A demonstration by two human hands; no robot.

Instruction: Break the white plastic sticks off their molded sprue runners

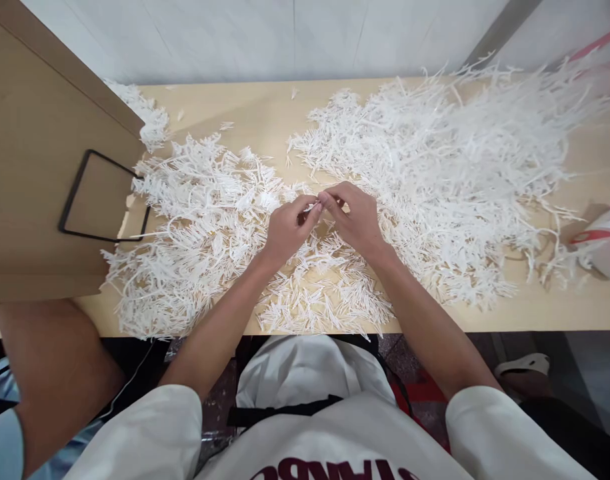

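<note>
My left hand [289, 228] and my right hand [355, 215] meet fingertip to fingertip over the middle of the table. Both are closed in a pinch around a small white branched piece, mostly hidden by the fingers. Thin white branched pieces spread around them: a heap on the left [199, 220], a larger, taller heap on the right [449, 173], and a flatter layer of short pieces [325, 293] between my forearms. Their material cannot be made out.
A large cardboard box [49, 133] stands at the left, with a black rectangular frame [75, 193] against it. A white and red bag [607, 240] lies at the right edge. Another person's arm [59, 367] is at lower left. A pale wall [295, 40] bounds the wooden table [265, 100].
</note>
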